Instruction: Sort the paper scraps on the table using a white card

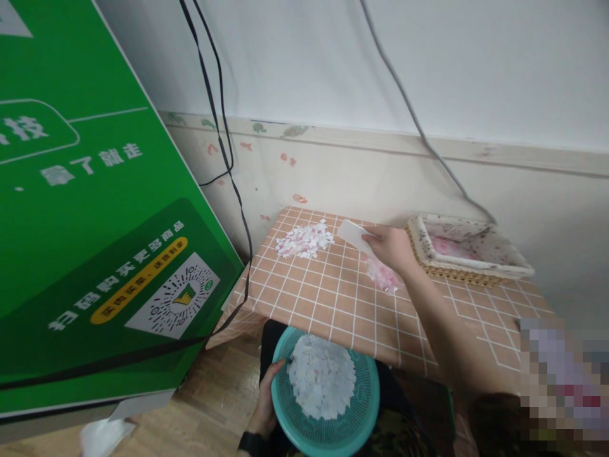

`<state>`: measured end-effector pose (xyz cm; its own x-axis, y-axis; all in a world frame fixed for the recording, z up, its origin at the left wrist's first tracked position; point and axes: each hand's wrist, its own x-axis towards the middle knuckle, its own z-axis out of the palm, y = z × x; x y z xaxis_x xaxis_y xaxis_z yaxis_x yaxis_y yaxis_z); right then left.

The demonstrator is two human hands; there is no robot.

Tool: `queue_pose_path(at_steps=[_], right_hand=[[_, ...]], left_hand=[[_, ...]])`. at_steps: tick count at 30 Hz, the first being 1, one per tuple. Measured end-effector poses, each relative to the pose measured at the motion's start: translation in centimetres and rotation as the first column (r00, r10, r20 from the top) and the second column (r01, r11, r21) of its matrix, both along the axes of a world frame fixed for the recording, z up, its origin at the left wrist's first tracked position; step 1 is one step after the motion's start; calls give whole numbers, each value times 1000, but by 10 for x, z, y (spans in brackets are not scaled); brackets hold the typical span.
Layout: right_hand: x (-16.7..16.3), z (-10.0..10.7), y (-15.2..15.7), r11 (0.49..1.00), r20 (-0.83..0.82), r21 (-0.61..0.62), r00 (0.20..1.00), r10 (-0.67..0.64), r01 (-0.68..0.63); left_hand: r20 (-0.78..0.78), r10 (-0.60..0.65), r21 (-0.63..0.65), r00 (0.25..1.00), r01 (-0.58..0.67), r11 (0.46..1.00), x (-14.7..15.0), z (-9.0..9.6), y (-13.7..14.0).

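Note:
Low in view, my left hand (269,397) grips the left rim of a round teal plastic basket (371,400) resting over my lap. Inside lies a heap of small white paper-like pieces (321,377). My right hand (392,246) reaches over the table, its fingers pinching a flat white card (353,235). Just left of the card is a pile of small white and pinkish pieces (304,240). Beneath and in front of my right hand lies a smaller pink pile (382,276), partly covered by the hand.
A cloth-lined wicker basket (461,271) with pink contents stands at the table's back right. Brown checked cloth covers the table (328,292). A large green panel (95,254) fills the left, with black cables (221,120) hanging beside it. The area at lower right is blurred out.

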<state>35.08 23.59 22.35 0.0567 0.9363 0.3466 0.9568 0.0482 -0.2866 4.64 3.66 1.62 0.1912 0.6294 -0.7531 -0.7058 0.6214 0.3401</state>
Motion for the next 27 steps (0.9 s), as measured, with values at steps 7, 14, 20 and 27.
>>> queue_pose_path(at_steps=[7, 14, 20, 27], right_hand=[[-11, 5, 40, 973, 266, -152, 941, 208, -172], [1, 10, 42, 973, 262, -148, 942, 212, -177], [0, 6, 43, 958, 233, -181, 936, 263, -224], [1, 7, 37, 951, 148, -153, 945, 292, -269]], left_hand=[[-40, 12, 4, 999, -12, 1000, 0, 2, 0], [-58, -9, -10, 998, 9, 1000, -1, -1, 0], [-15, -10, 14, 1000, 10, 1000, -2, -3, -1], [-2, 0, -9, 1000, 0, 1000, -3, -1, -1]])
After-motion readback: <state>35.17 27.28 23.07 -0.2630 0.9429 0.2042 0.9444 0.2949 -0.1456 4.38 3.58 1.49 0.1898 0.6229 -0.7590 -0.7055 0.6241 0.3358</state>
